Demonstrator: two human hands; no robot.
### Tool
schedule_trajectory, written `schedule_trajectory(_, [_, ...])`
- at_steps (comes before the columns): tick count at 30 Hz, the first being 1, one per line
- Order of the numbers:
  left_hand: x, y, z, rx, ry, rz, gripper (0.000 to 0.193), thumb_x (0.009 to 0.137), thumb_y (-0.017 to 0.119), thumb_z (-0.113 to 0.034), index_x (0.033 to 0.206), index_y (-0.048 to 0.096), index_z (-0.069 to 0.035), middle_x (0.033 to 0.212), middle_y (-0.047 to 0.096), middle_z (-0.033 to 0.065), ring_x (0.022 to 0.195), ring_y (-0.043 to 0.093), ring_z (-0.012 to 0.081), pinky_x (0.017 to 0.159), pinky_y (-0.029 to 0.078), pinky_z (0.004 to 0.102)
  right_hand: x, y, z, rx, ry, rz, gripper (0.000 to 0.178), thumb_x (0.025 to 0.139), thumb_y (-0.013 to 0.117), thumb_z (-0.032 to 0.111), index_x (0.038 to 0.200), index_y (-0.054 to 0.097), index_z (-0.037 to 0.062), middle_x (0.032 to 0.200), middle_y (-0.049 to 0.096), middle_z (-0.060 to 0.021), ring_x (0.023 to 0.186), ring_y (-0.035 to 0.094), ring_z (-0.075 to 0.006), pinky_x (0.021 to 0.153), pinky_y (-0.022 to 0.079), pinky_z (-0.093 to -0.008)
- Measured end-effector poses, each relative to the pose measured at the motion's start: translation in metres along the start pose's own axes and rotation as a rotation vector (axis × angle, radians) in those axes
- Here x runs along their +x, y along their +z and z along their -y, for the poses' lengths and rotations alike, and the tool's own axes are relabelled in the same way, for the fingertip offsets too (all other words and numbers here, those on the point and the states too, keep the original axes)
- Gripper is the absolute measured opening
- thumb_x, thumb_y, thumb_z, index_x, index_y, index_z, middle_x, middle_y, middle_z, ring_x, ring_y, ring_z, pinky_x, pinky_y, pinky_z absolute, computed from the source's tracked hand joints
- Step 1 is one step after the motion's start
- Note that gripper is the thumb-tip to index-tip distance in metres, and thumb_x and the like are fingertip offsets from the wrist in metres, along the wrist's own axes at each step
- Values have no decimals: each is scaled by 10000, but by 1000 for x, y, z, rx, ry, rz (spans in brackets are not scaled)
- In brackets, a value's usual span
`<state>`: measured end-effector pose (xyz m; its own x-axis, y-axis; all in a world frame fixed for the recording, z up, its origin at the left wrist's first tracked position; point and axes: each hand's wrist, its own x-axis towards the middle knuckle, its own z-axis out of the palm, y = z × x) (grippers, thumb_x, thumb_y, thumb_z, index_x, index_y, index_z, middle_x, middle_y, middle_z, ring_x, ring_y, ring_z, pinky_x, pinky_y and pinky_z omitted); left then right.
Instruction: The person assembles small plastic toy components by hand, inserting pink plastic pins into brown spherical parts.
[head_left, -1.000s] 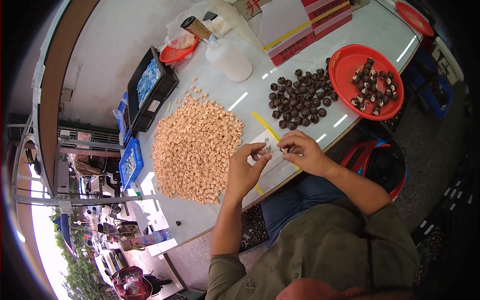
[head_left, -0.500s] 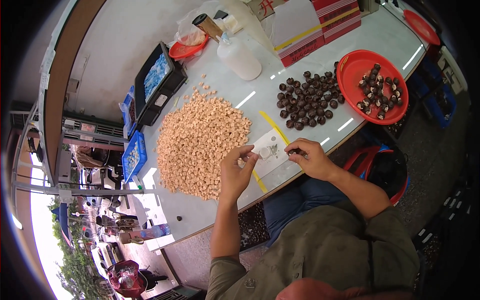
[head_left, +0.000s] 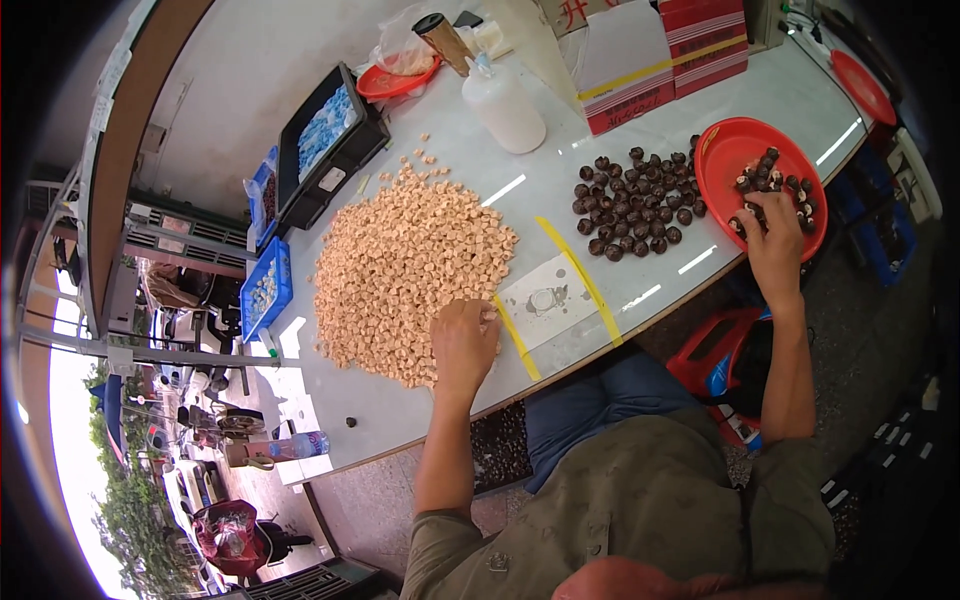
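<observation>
My left hand (head_left: 463, 345) rests at the near right edge of a big heap of small beige round pieces (head_left: 400, 270). Its fingers are bent together against the heap; what they pinch, if anything, is hidden. My right hand (head_left: 776, 245) reaches into a red round plate (head_left: 718, 165), thumb and fingers apart above dark brown balls with pale patches (head_left: 805, 208). Loose dark brown balls (head_left: 640, 200) lie in a cluster left of the plate. Between the hands, a white sheet (head_left: 560, 305) with a grey smudge is stuck down by yellow tape (head_left: 588, 270).
A white bottle (head_left: 505, 110) stands behind the heap, near a black bin of blue bits (head_left: 325, 140). Red-striped boxes (head_left: 625, 95) stand at the back. A blue tray (head_left: 266, 288) is at left; one dark ball (head_left: 351, 422) lies near the table's left corner.
My right hand has moved right from beside the white sheet to the red plate, parting from the dark ball it held. My left hand has lowered onto the beige heap.
</observation>
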<state>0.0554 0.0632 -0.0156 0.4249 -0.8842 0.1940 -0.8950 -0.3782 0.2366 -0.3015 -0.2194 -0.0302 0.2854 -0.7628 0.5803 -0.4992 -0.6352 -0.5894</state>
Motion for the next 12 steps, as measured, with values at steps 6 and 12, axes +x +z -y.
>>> schedule_trajectory(6, [8,4,-11,132,-15,-35,153,831,762,-177,890,684,-60,894,676,118,927,641,325,837,464,454,9,-5,-14,-537,8,64,267,876,751,115,1118,678,29,1060,633,-142,1037,599,-347,882,475,-460])
schedule_trajectory(12, [16,12,-10,149,15,-17,125,833,755,-170,874,679,-80,889,666,120,930,635,330,827,459,464,7,14,17,-280,-144,-9,283,878,742,135,1140,679,49,1066,641,-129,1033,593,-342,871,472,-463])
